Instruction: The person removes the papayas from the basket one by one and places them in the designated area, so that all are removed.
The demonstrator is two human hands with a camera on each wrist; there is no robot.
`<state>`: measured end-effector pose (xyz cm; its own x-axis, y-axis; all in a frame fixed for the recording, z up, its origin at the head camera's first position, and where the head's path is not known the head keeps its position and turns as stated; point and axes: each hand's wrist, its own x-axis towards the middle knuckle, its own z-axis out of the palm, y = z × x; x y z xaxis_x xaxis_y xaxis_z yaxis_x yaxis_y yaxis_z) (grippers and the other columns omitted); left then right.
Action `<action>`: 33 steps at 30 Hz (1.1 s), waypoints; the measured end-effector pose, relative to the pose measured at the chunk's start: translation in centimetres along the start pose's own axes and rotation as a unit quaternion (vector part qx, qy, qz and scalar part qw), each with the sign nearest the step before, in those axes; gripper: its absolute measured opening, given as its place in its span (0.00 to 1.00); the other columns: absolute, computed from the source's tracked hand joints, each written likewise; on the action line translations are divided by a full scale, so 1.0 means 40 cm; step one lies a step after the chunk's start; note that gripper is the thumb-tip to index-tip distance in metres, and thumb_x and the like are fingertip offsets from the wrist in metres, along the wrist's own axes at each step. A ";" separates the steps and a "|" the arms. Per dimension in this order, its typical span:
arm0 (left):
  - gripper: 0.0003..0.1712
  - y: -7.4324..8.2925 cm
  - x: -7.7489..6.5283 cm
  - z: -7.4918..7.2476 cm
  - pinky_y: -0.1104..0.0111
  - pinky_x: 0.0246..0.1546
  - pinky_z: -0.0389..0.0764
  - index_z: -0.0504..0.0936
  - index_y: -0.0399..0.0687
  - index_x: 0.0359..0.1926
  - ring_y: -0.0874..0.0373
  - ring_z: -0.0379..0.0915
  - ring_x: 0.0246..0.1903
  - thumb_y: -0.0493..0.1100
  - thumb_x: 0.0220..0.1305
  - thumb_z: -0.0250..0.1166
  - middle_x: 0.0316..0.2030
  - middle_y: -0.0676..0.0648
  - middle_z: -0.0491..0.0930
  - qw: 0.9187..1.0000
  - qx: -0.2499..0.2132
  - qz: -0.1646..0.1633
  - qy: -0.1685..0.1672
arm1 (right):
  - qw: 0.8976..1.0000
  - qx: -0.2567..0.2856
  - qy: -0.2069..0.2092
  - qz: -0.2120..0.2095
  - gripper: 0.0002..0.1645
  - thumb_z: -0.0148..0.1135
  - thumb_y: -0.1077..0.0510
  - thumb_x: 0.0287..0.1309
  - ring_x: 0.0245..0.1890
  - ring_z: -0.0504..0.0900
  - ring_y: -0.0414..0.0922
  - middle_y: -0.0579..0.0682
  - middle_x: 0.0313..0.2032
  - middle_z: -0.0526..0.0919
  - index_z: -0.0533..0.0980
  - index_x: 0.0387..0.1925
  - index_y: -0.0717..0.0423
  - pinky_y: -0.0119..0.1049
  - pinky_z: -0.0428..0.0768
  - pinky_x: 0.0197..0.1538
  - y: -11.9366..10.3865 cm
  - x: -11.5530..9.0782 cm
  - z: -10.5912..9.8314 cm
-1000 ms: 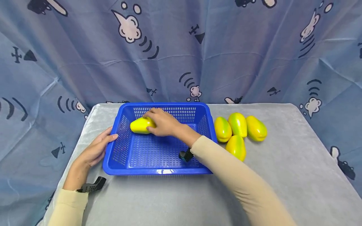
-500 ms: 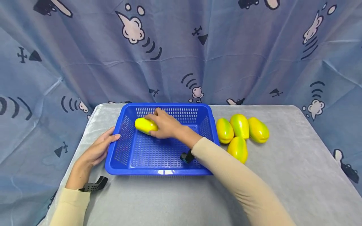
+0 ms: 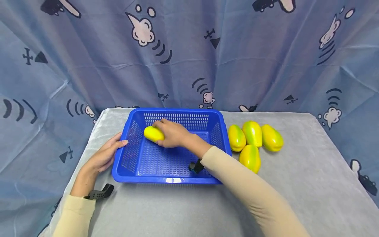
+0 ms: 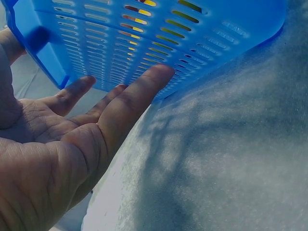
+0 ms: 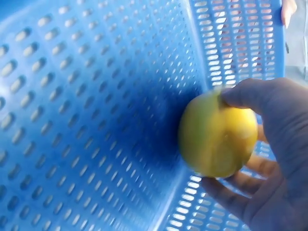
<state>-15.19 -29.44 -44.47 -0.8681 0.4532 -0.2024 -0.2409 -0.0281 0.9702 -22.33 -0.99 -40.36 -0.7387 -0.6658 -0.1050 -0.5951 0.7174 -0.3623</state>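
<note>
In the head view my right hand (image 3: 172, 133) grips a yellow-green papaya (image 3: 154, 134) inside the blue plastic basket (image 3: 170, 180), near its back left corner. The right wrist view has the thumb on one side of the papaya (image 5: 216, 137) and the fingers around the other, close to the basket floor. My left hand (image 3: 105, 154) holds the basket's left rim, thumb over the top. In the left wrist view its fingers (image 4: 130, 103) lie against the outside of the slotted wall (image 4: 120, 48). The palm side of the right hand is hidden in the head view.
Several more papayas lie on the grey-covered table (image 3: 311, 171) just right of the basket; the nearest papaya (image 3: 250, 159) is close to its right wall. A patterned blue curtain (image 3: 183, 52) hangs behind the table. The right sleeve (image 3: 245, 187) crosses the basket's front right corner.
The papaya has swung from lying nearly level to pointing up and left, staying in my right hand within the basket. The whole view has shifted slightly. My left hand keeps its hold.
</note>
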 end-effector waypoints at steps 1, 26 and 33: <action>0.41 0.001 0.001 0.000 0.61 0.48 0.90 0.38 0.38 0.84 0.58 0.87 0.50 0.44 0.84 0.48 0.56 0.52 0.84 1.000 0.002 0.001 0.000 | 1.000 0.000 -0.005 0.001 0.38 0.70 0.48 0.66 0.50 0.79 0.46 0.52 0.61 0.77 0.68 0.75 0.45 0.43 0.83 0.54 -0.003 -0.002 -0.004; 0.37 -0.008 0.003 0.010 0.61 0.48 0.90 0.43 0.40 0.83 0.57 0.87 0.50 0.43 0.84 0.48 0.55 0.52 0.85 1.000 -0.015 0.002 -0.002 | 0.999 0.034 -0.001 0.002 0.42 0.71 0.49 0.66 0.52 0.77 0.49 0.57 0.62 0.75 0.67 0.78 0.44 0.42 0.83 0.53 -0.020 -0.072 -0.057; 0.33 -0.006 0.000 0.007 0.61 0.48 0.91 0.47 0.43 0.82 0.57 0.87 0.50 0.43 0.84 0.48 0.54 0.52 0.85 1.000 -0.024 0.010 -0.005 | 0.998 0.070 0.008 0.003 0.42 0.71 0.49 0.66 0.50 0.77 0.50 0.57 0.61 0.75 0.66 0.78 0.44 0.43 0.82 0.53 -0.009 -0.097 -0.081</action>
<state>-15.03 -29.17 -44.65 -0.8685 0.4617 -0.1805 -0.2434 -0.0799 0.9666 -20.29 1.99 -36.81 -0.7477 -0.6574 -0.0939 -0.5414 0.6854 -0.4869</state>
